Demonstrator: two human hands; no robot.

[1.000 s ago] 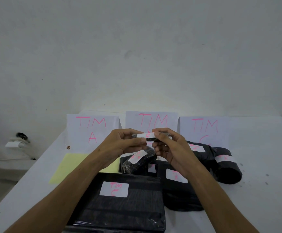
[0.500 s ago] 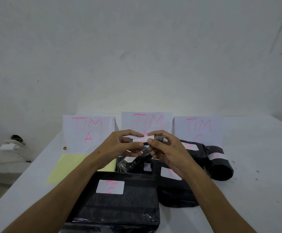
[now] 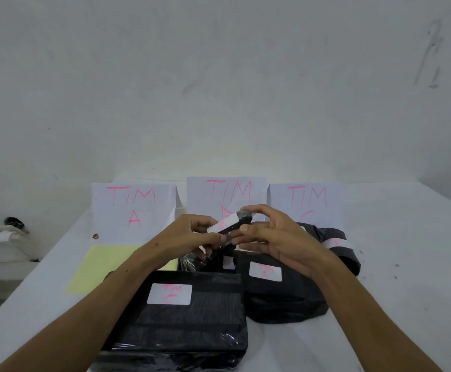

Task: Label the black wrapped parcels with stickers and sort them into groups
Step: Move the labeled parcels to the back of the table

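Above tabletop (image 3: 407, 237) mid-pile: small black parcel (image 3: 241, 220) with white sticker (image 3: 223, 224) tilted, pinched at both ends by left hand (image 3: 189, 237) and right hand (image 3: 275, 237), over labelled black parcels (image 3: 192, 312), before TIM A/B/C signs (image 3: 134, 208).

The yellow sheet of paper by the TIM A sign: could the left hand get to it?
Probably yes: the yellow sheet of paper lies uncovered beside the left hand, though that hand grips a small black parcel.
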